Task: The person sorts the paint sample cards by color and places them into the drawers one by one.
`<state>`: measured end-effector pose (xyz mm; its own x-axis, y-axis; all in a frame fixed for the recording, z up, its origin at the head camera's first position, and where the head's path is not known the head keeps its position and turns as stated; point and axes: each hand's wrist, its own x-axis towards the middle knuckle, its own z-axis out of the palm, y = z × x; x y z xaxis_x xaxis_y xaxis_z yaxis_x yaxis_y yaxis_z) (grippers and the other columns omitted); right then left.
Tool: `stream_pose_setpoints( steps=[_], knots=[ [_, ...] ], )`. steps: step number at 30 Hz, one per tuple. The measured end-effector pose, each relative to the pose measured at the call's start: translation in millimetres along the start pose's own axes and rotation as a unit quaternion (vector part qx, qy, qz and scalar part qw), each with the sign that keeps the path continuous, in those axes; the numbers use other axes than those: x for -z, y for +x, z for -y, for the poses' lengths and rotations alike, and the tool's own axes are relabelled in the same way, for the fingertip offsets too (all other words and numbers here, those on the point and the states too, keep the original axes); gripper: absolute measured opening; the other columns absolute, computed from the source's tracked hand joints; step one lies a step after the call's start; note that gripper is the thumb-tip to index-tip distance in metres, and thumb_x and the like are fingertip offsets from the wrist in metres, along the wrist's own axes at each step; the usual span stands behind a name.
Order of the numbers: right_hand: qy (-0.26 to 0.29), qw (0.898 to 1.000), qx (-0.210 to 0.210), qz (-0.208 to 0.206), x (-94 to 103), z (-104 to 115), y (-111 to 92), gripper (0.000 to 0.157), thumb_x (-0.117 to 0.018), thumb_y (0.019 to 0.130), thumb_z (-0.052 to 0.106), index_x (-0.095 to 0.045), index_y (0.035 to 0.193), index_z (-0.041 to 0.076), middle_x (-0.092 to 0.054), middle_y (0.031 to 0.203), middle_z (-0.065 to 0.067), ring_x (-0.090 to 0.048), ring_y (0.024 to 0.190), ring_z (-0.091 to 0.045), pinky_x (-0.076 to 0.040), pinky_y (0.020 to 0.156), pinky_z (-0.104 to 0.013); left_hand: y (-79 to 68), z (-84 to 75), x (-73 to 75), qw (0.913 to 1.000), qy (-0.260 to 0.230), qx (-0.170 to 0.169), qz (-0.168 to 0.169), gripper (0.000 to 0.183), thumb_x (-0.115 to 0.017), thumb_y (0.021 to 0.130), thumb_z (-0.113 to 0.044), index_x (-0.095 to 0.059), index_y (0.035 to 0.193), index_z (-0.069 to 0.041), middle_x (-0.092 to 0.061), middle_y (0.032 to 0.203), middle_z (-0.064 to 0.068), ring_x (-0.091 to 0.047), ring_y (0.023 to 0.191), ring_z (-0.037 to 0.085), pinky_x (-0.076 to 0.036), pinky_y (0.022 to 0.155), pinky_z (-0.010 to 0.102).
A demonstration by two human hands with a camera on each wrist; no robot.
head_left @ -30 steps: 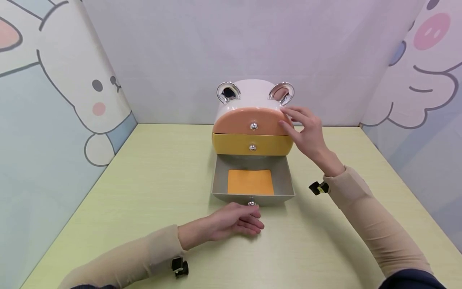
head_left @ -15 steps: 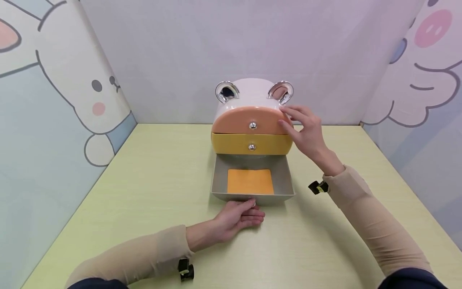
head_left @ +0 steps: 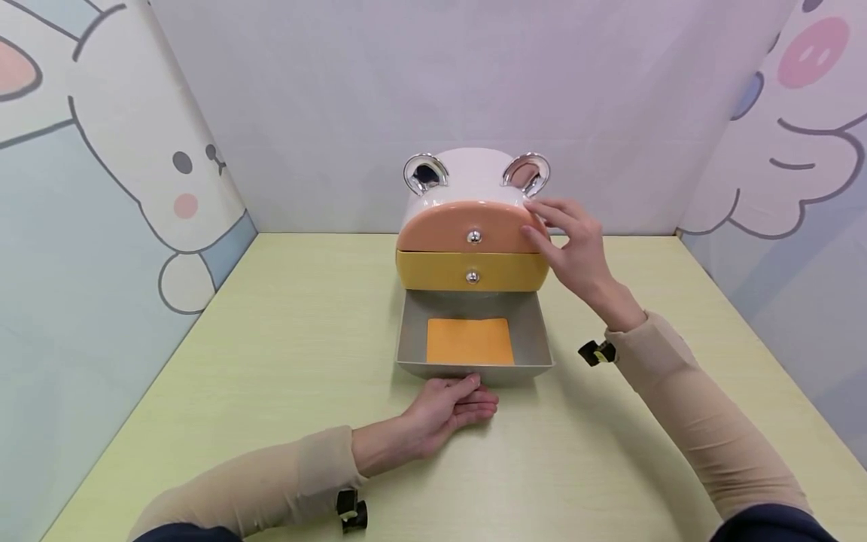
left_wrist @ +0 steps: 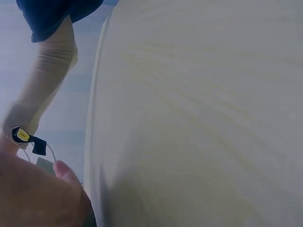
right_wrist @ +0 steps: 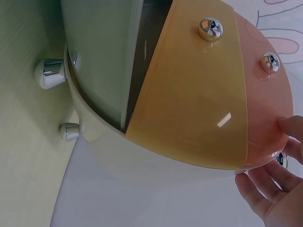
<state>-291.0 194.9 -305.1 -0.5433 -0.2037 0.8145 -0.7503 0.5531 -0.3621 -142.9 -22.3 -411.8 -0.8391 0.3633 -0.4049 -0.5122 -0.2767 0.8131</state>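
A small white drawer cabinet (head_left: 477,169) with silver ears stands on the table. Its peach top drawer (head_left: 440,229) and yellow middle drawer (head_left: 433,271) are closed. The grey bottom drawer (head_left: 415,324) is pulled out, with a flat orange sheet (head_left: 470,341) inside. My left hand (head_left: 433,418) pinches the bottom drawer's knob, thumb on top and fingers below; the knob itself is hidden. My right hand (head_left: 582,252) grips the cabinet's upper right edge, thumb on the peach front and fingers on the white shell, also plain in the right wrist view.
Silver feet (right_wrist: 52,73) hold the cabinet off the pale yellow table (head_left: 305,324). A plain white wall (head_left: 325,113) rises behind it. Cartoon-printed panels (head_left: 115,188) flank the table on both sides.
My left hand has shifted slightly up and right, its thumb coming over the drawer knob, which showed before. The right hand and the pulled-out drawer look the same.
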Motion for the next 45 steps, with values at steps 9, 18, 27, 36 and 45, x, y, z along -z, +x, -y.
stream_pose_setpoints(
  steps=[9,18,27,36,45],
  knots=[
    [-0.004,1.0,-0.005,0.002,0.5,-0.1,-1.4,0.036,-0.075,0.082,0.007,-0.07,0.117,0.005,-0.067,0.112,-0.016,-0.061,0.103,-0.028,-0.049,0.082,-0.019,1.2,-2.0,-0.5,1.0,-0.001,-0.002,-0.003,0.039,-0.052,0.1,-0.018,-0.053,0.119,0.015,-0.074,0.092,0.01,-0.071,0.087,0.015,-0.056,0.089,0.031],
    [-0.006,1.0,-0.008,0.003,0.8,0.0,-1.6,0.036,-0.076,0.082,0.007,-0.07,0.117,0.006,-0.067,0.112,-0.015,-0.061,0.104,-0.028,-0.048,0.082,-0.016,5.4,-6.4,-0.7,1.0,-0.001,-0.007,-0.007,0.035,-0.051,0.1,-0.017,-0.051,0.119,0.012,-0.074,0.092,0.011,-0.07,0.086,0.015,-0.056,0.089,0.032],
    [-0.001,1.0,-0.006,0.0,1.1,0.7,-2.0,0.035,-0.075,0.082,0.006,-0.07,0.117,0.005,-0.068,0.112,-0.017,-0.061,0.103,-0.029,-0.045,0.082,-0.01,10.0,-9.9,-0.2,0.9999,0.001,-0.014,0.004,0.035,-0.049,0.101,-0.017,-0.05,0.12,0.013,-0.073,0.101,0.016,-0.07,0.087,0.015,-0.055,0.091,0.033],
    [-0.001,1.0,-0.007,0.001,0.6,0.8,-2.0,0.036,-0.075,0.082,0.006,-0.07,0.117,0.005,-0.068,0.111,-0.016,-0.061,0.1,-0.028,-0.045,0.081,-0.012,18.0,-15.4,-0.7,0.9998,-0.001,-0.02,-0.006,0.039,-0.05,0.101,-0.018,-0.049,0.124,0.013,-0.071,0.106,0.02,-0.071,0.09,0.018,-0.054,0.092,0.035],
    [-0.001,1.0,-0.005,0.002,0.2,1.4,-0.8,0.035,-0.075,0.082,0.006,-0.07,0.117,0.005,-0.068,0.112,-0.016,-0.06,0.102,-0.029,-0.045,0.081,-0.013,30.5,-19.2,0.8,0.9996,-0.004,-0.023,-0.015,0.037,-0.05,0.101,-0.017,-0.051,0.121,0.013,-0.071,0.105,0.021,-0.071,0.09,0.019,-0.054,0.093,0.035]
  ],
)
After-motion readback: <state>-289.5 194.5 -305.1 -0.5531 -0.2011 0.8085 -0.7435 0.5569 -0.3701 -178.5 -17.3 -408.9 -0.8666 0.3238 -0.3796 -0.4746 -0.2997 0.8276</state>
